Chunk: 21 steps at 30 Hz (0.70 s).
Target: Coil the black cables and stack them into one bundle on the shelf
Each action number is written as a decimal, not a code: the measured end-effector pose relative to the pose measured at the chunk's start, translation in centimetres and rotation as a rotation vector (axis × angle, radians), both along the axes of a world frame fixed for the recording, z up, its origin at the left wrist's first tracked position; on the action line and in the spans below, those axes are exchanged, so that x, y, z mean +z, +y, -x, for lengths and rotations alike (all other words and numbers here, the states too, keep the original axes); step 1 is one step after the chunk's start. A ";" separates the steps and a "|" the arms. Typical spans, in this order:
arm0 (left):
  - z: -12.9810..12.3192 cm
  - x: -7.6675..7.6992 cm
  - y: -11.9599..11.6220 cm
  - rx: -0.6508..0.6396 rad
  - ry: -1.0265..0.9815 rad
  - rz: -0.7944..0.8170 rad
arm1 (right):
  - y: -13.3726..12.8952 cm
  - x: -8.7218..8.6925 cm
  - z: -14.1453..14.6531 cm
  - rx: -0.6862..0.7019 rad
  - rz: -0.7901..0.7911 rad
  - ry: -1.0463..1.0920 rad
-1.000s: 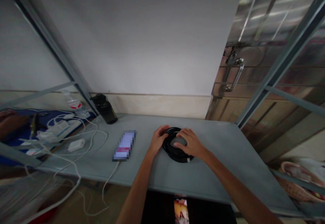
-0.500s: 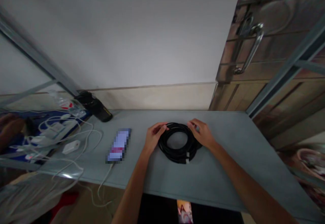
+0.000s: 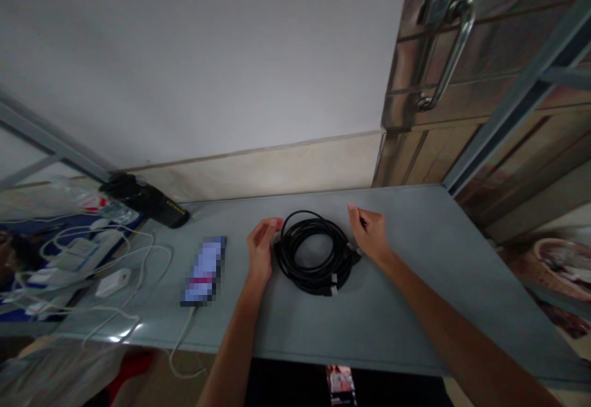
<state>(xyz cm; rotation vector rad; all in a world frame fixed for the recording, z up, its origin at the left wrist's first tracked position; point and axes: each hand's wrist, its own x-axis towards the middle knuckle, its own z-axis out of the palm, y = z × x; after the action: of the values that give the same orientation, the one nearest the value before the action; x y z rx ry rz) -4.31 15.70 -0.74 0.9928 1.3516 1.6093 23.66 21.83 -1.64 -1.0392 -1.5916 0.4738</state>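
A coiled black cable point(image 3: 296, 266) lies on the grey table, with pale-tipped connectors at its near and right sides. At the coil's left, my left hand point(image 3: 261, 252) is closed, thumb and fingers pinched on its edge. One loop stands out from the far side of the bundle. Just right of the coil is my right hand point(image 3: 373, 234), raised slightly with fingers curled in and thumb up. Whatever it holds, if anything, is hidden by the fingers. A cable end sits close below that hand.
A phone point(image 3: 204, 271) on a white charging cord lies to the left. Beyond it are a black bottle point(image 3: 148, 201), a white adapter point(image 3: 113, 282) and tangled white cords by a power strip. Metal posts point(image 3: 508, 105) frame the table point(image 3: 429, 259); a wall stands behind.
My right hand has come off the coil and closed up. My left hand stays at the left edge, where a loop now spreads loose. The view has shifted slightly.
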 end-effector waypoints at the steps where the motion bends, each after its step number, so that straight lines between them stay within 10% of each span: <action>1: 0.1 -0.2 0.1 0.043 0.005 -0.034 | 0.0 0.1 0.0 -0.006 -0.009 0.002; 21: -0.8 0.7 -0.3 0.145 0.331 -0.035 | -0.5 0.8 -0.5 0.012 -0.202 -0.158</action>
<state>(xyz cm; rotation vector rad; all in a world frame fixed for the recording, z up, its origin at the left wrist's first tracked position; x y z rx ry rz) -3.47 15.36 -0.09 1.2478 1.6538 1.6293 24.17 21.31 -0.88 -0.9313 -1.7466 0.2368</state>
